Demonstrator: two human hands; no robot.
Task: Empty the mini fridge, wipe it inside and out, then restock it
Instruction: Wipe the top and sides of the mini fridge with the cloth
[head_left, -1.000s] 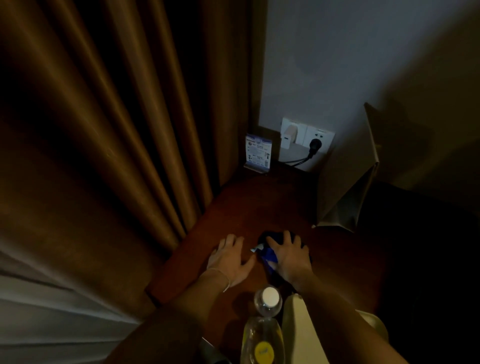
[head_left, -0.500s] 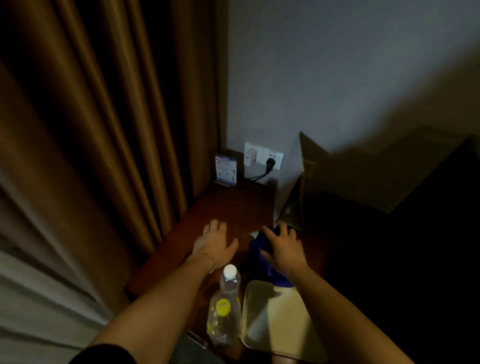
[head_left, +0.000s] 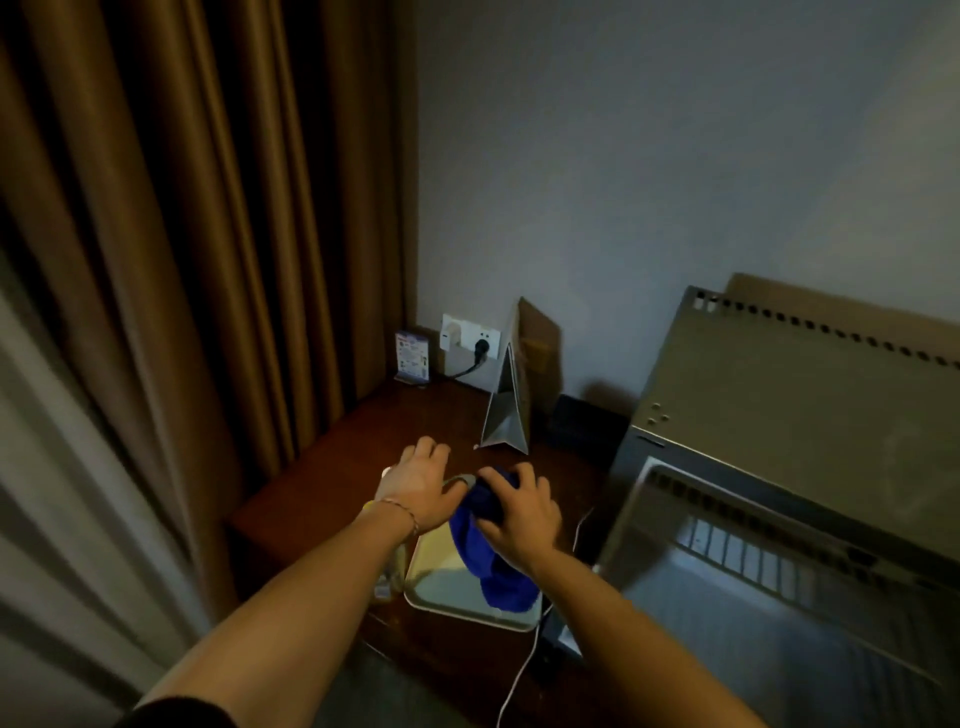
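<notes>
My right hand (head_left: 522, 514) is closed on a dark blue cloth (head_left: 488, 566), which hangs down over a cream tray (head_left: 441, 590) on the dark wooden tabletop (head_left: 322, 499). Palm down with fingers apart, my left hand (head_left: 415, 486) rests just left of the cloth at the tray's far corner. A clear bottle (head_left: 388, 577) stands left of the tray, mostly hidden under my left forearm. The grey metal mini fridge (head_left: 779, 415), with rows of vent holes, fills the right side.
Brown curtains (head_left: 208, 234) hang along the left. On the back wall a socket (head_left: 470, 335) holds a black plug, with a small printed card (head_left: 413, 356) beside it. A folded tent-shaped stand (head_left: 506, 410) sits behind my hands. A white cable (head_left: 524, 670) runs off the table edge.
The view has pulled back and swung right, bringing the fridge into sight. My right hand has bunched up the blue cloth and raised it over the tray. My left arm now covers the bottle.
</notes>
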